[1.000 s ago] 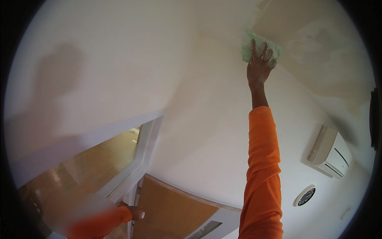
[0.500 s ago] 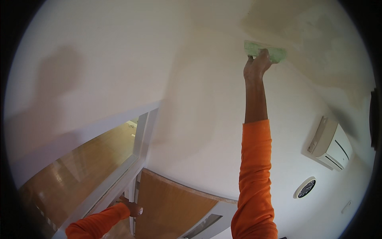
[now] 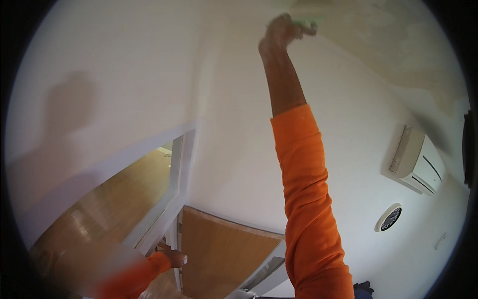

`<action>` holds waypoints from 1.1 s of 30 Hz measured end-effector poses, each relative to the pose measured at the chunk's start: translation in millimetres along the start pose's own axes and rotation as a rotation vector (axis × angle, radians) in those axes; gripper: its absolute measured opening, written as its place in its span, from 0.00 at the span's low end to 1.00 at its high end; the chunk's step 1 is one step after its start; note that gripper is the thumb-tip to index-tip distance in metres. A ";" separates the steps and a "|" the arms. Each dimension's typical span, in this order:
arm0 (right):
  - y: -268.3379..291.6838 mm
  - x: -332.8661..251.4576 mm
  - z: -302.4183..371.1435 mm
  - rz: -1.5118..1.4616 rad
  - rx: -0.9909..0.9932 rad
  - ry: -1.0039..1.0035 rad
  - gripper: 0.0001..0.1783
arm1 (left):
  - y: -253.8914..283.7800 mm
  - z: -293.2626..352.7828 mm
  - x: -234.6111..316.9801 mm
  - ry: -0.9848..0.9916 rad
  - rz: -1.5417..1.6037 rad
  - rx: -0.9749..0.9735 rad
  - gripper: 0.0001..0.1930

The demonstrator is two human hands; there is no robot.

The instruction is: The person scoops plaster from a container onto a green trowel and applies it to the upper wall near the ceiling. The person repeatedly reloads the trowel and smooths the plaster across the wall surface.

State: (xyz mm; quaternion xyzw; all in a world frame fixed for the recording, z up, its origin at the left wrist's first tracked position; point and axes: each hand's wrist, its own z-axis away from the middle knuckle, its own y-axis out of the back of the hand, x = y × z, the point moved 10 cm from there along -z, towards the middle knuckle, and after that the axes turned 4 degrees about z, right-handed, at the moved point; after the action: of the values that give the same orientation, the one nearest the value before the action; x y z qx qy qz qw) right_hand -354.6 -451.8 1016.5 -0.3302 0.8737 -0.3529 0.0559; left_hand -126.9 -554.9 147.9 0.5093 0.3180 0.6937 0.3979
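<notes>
My right hand [image 3: 282, 34] is raised high on the pale wall [image 3: 239, 129], close to where it meets the ceiling. Its fingers are closed around a green putty spreader [image 3: 314, 23], seen nearly edge-on and slightly blurred. Damp-looking, uneven patches cover the ceiling [image 3: 388, 55] beside the spreader. Low on the left, my left hand [image 3: 174, 258] is at the near edge of a wooden door [image 3: 224, 249]. Its fingers are curled, with a whitish smear at a fingertip; whatever they hold is hidden.
A white-framed opening [image 3: 181, 159] at left shows a wooden floor [image 3: 119, 199] beyond. On the right are a wall air conditioner [image 3: 420, 162] and a round dark-faced clock [image 3: 390, 218]. A dark item [image 3: 364, 290] shows at the bottom edge. A head-shaped shadow falls on the left wall.
My right hand has moved up and left with the putty spreader, which has turned from its broad face to nearly edge-on. My left hand stays by the door as the view shifts slightly.
</notes>
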 end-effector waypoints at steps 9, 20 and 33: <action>86.8 -49.0 -32.1 0.039 -0.034 -0.274 0.34 | -16.0 5.0 -11.5 0.048 0.061 0.093 0.15; -111.8 -48.9 85.9 0.589 -0.074 0.448 0.43 | 8.7 21.9 1.8 0.029 0.083 0.032 0.15; -97.2 -112.6 36.2 1.779 -0.537 0.269 0.24 | 2.3 22.0 14.5 0.030 0.075 -0.003 0.15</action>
State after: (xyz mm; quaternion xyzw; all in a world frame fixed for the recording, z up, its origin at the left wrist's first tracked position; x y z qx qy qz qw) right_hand -203.1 -455.2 1037.9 0.5007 0.8565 -0.0022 0.1257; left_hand -108.7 -542.5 162.5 0.5098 0.3034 0.7161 0.3677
